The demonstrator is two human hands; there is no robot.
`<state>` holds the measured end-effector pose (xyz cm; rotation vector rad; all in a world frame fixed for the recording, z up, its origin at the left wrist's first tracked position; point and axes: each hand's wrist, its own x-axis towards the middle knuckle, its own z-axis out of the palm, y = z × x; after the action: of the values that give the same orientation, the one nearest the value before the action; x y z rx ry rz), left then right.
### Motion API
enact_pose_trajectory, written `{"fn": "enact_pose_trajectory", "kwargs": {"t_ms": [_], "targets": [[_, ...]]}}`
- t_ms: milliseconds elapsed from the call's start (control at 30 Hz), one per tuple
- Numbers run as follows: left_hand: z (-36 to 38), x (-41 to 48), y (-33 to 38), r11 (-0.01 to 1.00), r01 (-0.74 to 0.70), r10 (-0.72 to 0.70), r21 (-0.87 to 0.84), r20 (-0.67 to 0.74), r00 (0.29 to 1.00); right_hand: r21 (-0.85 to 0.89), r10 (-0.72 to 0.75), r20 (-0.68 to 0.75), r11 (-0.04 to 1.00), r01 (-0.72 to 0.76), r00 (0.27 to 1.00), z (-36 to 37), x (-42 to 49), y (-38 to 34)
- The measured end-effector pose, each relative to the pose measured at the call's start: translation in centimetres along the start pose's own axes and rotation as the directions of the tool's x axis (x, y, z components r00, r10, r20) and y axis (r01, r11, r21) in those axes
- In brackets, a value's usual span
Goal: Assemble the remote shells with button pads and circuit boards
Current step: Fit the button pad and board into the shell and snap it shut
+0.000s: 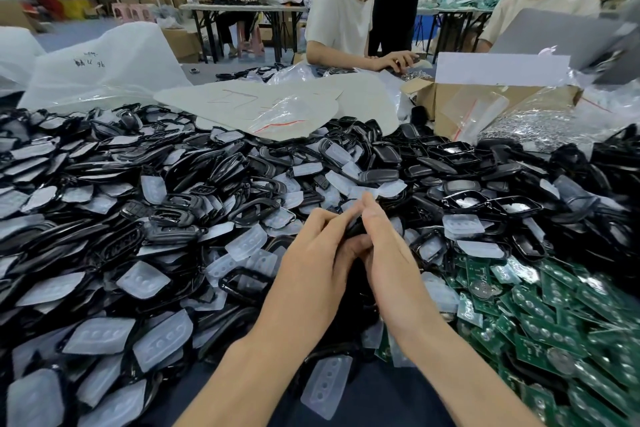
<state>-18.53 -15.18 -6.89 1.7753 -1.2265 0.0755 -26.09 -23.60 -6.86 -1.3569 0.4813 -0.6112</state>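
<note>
My left hand (311, 253) and my right hand (384, 246) meet at the middle of the view, both gripping one black remote shell (356, 230) between them. Most of the shell is hidden by my fingers. Around them spreads a big heap of black shells (180, 215) mixed with translucent white button pads (246, 243). One loose pad (325, 386) lies near the front edge between my forearms. Green circuit boards (554, 322) with round coin cells are piled at the lower right.
A cardboard box (450, 104) with clear zip bags stands at the back right. White foam sheets and plastic bags (104, 62) lie at the back left. Two people sit across the table, one with a hand on it (398, 61); a laptop (561, 35) is at the far right.
</note>
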Motion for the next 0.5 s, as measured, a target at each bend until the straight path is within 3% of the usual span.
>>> {"fn": "enact_pose_trajectory", "kwargs": {"t_ms": [133,500], "targets": [[-0.08,-0.18,0.19,1.0,0.004,-0.004,0.025,0.024,1.0,-0.083,-0.019,-0.013,0.996,0.018,1.0,0.03,-0.13,0.33],[0.01,-0.15,0.48,1.0,0.025,-0.025,-0.007,-0.101,0.995,-0.127,-0.093,-0.04,0.988,0.088,0.995,0.67,-0.54,0.78]]}}
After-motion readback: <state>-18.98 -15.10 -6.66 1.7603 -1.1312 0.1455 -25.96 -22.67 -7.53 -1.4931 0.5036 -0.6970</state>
